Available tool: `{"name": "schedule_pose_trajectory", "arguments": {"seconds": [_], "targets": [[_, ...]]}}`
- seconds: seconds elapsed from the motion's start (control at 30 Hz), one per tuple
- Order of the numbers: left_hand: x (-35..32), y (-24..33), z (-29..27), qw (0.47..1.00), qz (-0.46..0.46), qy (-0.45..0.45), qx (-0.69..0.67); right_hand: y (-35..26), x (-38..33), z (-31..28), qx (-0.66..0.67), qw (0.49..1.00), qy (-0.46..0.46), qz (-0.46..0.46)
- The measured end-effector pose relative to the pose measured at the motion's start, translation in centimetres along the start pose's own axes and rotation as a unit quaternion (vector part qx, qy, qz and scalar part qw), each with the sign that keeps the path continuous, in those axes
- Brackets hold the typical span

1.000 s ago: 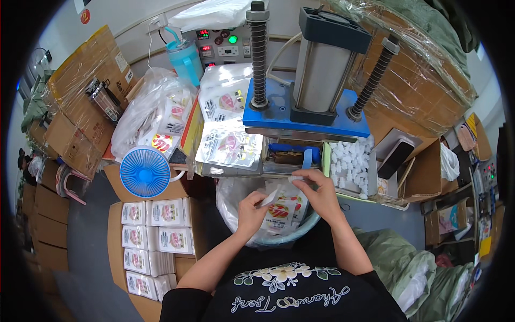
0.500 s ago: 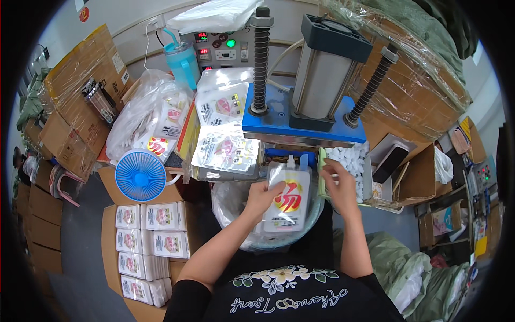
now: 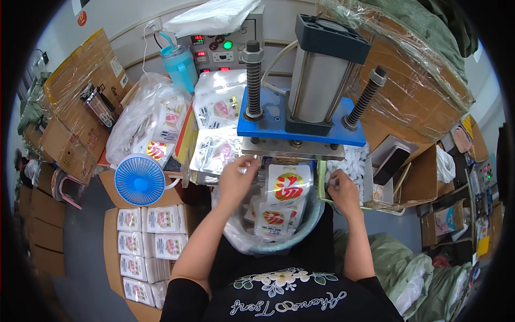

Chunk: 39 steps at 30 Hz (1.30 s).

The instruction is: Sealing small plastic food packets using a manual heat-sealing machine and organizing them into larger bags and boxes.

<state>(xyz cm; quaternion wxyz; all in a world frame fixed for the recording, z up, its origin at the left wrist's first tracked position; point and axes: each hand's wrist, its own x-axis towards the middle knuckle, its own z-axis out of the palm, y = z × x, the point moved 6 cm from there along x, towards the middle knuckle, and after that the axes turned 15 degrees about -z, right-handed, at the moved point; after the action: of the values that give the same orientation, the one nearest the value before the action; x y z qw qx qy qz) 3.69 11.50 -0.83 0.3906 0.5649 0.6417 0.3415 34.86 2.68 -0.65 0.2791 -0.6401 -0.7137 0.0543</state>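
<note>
A white pouch with a red and yellow mark (image 3: 289, 183) sits just beneath the lowered metal plate of the press (image 3: 292, 149), its spout end out of sight. No hand is on it. Beside the stack of flat pouches (image 3: 212, 155), my left hand (image 3: 234, 183) has its fingertips pinched; a small pale bit shows there, too little to name. My right hand (image 3: 344, 192) reaches into the green-edged tray (image 3: 322, 180) of white plastic spouts (image 3: 348, 161), fingers closed together. What they grip is hidden. Below, more pouches (image 3: 274, 219) lie in a plastic-lined tub (image 3: 257, 248).
A small blue fan (image 3: 140, 180) stands left, above an open carton (image 3: 111, 228) packed with pouches. Behind are a turquoise cup (image 3: 179, 67) and a control box (image 3: 244, 40). A phone (image 3: 390, 165) rests in a box on the right.
My left hand has let go of the spouted pouch and moved left to the stack. My right hand has closed its fingers in the spout tray. The press rods and plate have come down.
</note>
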Motion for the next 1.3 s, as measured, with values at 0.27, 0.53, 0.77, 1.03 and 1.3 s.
{"name": "schedule_pose_trajectory", "arguments": {"seconds": [0.27,0.53,0.77,1.03,1.3], "targets": [[-3.7,-4.4,-4.4,0.933,0.206,0.137,0.262,5.1,-1.1,-1.3,0.496,0.816,0.202,0.216],[-6.8,-1.2,-1.3,0.982,0.004,-0.118,-0.148,0.3,-0.6,0.1,0.619,0.760,0.131,0.148],[-9.0,-4.8,4.2,0.982,-0.009,-0.161,-0.103,-10.3,0.9,1.2,0.375,0.920,-0.036,-0.104],[-8.1,-5.4,6.1,0.964,-0.041,-0.256,-0.059,-9.2,0.1,3.0,0.349,0.923,-0.124,-0.104],[-4.7,-0.1,8.5,0.860,-0.233,-0.264,-0.370,0.4,1.2,0.6,0.909,0.378,0.094,0.146]]}}
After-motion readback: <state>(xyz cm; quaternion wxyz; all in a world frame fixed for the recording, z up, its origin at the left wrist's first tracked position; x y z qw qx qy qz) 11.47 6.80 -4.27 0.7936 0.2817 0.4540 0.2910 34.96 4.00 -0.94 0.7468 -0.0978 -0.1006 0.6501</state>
